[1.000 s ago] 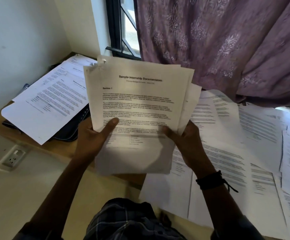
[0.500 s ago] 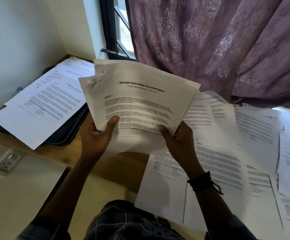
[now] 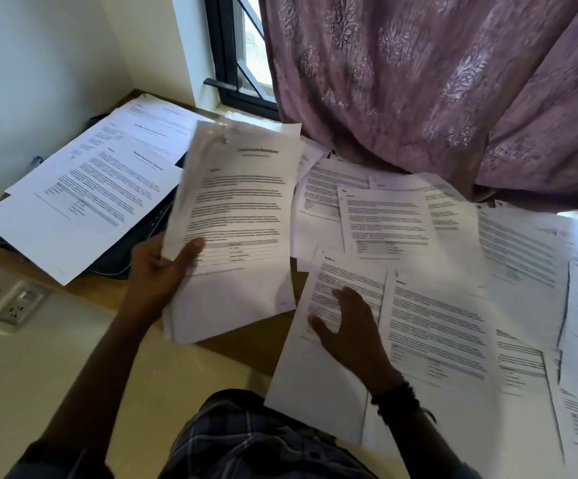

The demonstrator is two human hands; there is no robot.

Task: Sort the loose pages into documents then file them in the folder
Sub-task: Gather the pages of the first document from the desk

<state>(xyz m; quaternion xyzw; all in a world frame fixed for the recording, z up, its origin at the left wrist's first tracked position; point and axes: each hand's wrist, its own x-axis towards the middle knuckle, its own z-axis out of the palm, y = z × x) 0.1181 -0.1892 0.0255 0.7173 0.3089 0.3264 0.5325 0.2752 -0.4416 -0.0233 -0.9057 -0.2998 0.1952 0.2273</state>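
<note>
My left hand (image 3: 163,271) grips a stack of printed pages (image 3: 235,216) by its lower left edge, thumb on the top sheet, and holds it tilted above the wooden desk. My right hand (image 3: 346,323) hovers with spread fingers over a loose page (image 3: 318,368) that hangs off the desk's near edge. Several more loose pages (image 3: 453,257) lie spread across the desk to the right. At the left, a dark folder (image 3: 132,250) lies mostly covered by a few printed sheets (image 3: 90,188).
The wooden desk (image 3: 256,344) runs along a window (image 3: 239,60) with a purple curtain (image 3: 436,81) hanging onto the pages at the back. A white wall stands at the left, with a wall socket (image 3: 20,305) below the desk edge.
My right hand has let go of the stack and dropped down to the loose page at the desk's near edge. The stack, now held by my left hand alone, has moved lower and leftward.
</note>
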